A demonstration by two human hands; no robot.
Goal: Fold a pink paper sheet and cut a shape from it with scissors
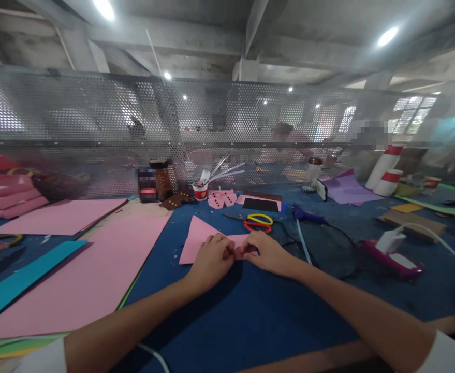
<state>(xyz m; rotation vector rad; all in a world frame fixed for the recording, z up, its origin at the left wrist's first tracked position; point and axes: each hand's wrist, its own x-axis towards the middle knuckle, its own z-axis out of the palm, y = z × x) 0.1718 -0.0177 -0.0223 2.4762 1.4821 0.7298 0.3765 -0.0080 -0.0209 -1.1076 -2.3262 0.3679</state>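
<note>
A folded piece of pink paper (196,239) lies on the blue table in front of me, one corner rising to a point at its left. My left hand (214,257) is closed on its near edge, fingers curled. Close beside it, my right hand (266,252) pinches the same paper with thumb and fingertips. The fingertips of both hands nearly meet, and what they press is partly hidden. Just beyond the paper rest scissors (259,223) with one yellow and one red handle.
Large pink sheets (95,274) and a teal strip (29,277) cover the left side. A blue glue gun (307,214) and a purple power strip (392,259) with a white charger lie right. Behind stand a red-and-white cup (200,191), a dotted pink piece (222,198) and a perforated metal screen (227,114).
</note>
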